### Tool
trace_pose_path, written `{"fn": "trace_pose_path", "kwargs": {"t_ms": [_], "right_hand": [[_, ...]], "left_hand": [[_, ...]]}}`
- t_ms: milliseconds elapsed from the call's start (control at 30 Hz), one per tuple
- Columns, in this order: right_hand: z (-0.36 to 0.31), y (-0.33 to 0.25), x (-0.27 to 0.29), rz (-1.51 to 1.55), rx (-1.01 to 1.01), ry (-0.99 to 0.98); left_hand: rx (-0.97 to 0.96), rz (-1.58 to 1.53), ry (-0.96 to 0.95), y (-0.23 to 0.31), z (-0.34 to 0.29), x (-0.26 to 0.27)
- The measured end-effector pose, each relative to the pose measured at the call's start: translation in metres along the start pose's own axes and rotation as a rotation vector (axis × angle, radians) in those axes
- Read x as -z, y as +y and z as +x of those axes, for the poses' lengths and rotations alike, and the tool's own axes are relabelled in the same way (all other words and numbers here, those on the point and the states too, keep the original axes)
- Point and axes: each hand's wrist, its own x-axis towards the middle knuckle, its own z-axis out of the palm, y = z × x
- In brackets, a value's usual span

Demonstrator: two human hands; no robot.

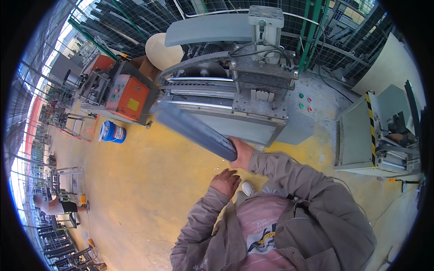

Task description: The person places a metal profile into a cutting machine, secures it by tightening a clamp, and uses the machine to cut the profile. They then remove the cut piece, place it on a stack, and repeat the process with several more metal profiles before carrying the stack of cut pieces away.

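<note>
Grey and long, the bar (199, 133) lies slantwise across my head view, its near end in the right hand (243, 154) and its blurred far end pointing up and left, in front of the cutting machine (246, 128) with the round blade (204, 71). I read that right grip as firm, fingers wrapped about the end, though most of them are hidden behind it. The left hand (225, 182) sits just below, apart from the bar, fingers loosely bent and a little spread; I see nothing in it, but its palm is turned away from me. My judgement is that the step in hand is handling the bar beside the machine, one-handed. Whether its far end touches the machine's front edge, I can't tell from this angle. To me, the next move calls for steadying that unsupported length, perhaps with the left hand, and keeping it clear of the machine's edge.
</note>
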Motion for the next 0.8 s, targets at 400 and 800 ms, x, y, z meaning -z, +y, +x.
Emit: {"fn": "trace_pose_path", "kwargs": {"t_ms": [400, 800], "right_hand": [[0.033, -0.024, 0.111, -1.201, 0.624, -0.258], [0.015, 0.096, 0.069, 0.763, -0.484, 0.501]], "left_hand": [[0.254, -0.365, -0.217, -0.097, 0.074, -0.035], [0.335, -1.282, -0.496, -0.033, 0.151, -0.028]]}}
